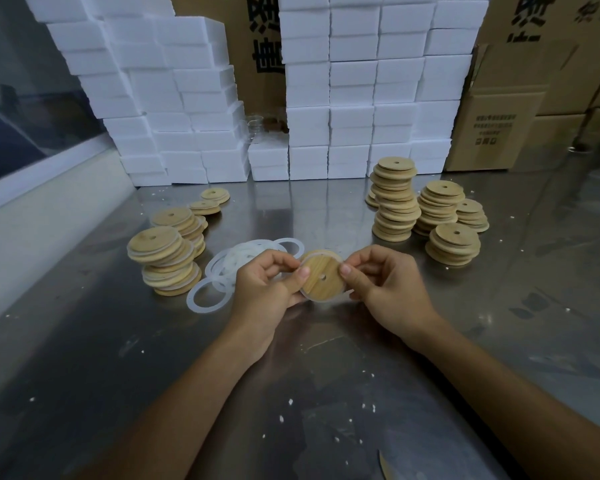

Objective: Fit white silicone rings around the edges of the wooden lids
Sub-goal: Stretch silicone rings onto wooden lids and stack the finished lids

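A round wooden lid [321, 277] with a small centre hole is held above the steel table between both hands. A white silicone ring [323, 299] runs around its edge. My left hand [267, 285] pinches the lid's left side, thumb on its face. My right hand [383, 282] pinches the right side the same way. A pile of loose white rings [229, 268] lies just left of my left hand. Leaning stacks of lids with white rings at their edges [167, 261] stand at the left. Taller stacks of bare lids [395, 199] stand at the right.
A wall of white foam boxes [350, 98] and brown cartons [520, 109] closes the back of the steel table [291, 393]. White crumbs are scattered over the table. A white ledge [32, 216] runs along the left.
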Action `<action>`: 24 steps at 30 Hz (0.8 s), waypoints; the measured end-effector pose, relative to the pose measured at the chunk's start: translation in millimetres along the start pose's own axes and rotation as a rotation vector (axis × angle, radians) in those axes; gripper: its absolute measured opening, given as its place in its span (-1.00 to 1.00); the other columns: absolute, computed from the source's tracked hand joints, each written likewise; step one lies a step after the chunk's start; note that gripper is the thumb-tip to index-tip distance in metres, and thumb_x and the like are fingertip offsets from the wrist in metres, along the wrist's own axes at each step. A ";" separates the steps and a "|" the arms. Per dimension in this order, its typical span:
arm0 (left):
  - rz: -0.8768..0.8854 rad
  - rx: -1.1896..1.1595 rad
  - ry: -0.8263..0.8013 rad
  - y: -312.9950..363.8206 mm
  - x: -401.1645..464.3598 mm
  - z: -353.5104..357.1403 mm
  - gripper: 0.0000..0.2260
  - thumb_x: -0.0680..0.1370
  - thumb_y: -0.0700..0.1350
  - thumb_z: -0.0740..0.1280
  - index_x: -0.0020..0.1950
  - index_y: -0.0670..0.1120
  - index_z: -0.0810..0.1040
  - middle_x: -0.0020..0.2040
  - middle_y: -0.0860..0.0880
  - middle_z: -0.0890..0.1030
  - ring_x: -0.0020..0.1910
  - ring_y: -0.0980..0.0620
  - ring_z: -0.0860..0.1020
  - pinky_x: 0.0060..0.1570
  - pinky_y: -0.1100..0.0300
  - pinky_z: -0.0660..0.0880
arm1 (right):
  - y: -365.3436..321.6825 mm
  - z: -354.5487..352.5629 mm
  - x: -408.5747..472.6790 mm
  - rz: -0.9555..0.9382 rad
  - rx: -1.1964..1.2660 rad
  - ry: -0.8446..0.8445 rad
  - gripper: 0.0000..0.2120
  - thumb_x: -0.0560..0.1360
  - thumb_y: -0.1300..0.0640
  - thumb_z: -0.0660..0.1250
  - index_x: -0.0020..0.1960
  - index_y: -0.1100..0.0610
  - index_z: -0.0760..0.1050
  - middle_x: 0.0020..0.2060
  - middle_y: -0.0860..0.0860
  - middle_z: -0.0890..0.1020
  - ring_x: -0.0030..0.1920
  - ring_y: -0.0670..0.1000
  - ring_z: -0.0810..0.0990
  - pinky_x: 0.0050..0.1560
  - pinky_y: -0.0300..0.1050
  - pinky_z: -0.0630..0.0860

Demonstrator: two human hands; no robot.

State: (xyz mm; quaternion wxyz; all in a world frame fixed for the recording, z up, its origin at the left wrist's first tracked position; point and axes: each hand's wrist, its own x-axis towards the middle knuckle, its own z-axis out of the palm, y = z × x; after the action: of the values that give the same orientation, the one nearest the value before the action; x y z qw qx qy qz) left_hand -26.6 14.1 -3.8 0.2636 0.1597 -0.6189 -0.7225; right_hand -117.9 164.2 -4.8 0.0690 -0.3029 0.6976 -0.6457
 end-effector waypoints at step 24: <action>0.374 0.638 -0.044 0.0 -0.9 -4.5 -0.78 0.54 -0.32 0.31 -0.22 -0.04 0.49 -0.36 -0.01 0.57 -0.33 -0.03 0.58 -0.24 -0.17 0.58 | -0.9 2.3 -1.9 -0.173 -0.190 0.041 -0.92 0.54 0.15 0.40 -0.10 0.15 0.57 -0.27 0.01 0.66 -0.25 0.03 0.63 -0.22 0.09 0.60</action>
State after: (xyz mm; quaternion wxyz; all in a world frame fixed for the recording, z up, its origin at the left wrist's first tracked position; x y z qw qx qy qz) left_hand -23.5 11.0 -4.6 0.3148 0.1024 -0.8370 -0.4357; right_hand -115.0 163.2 -4.9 -0.0302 -0.3541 0.7281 -0.5861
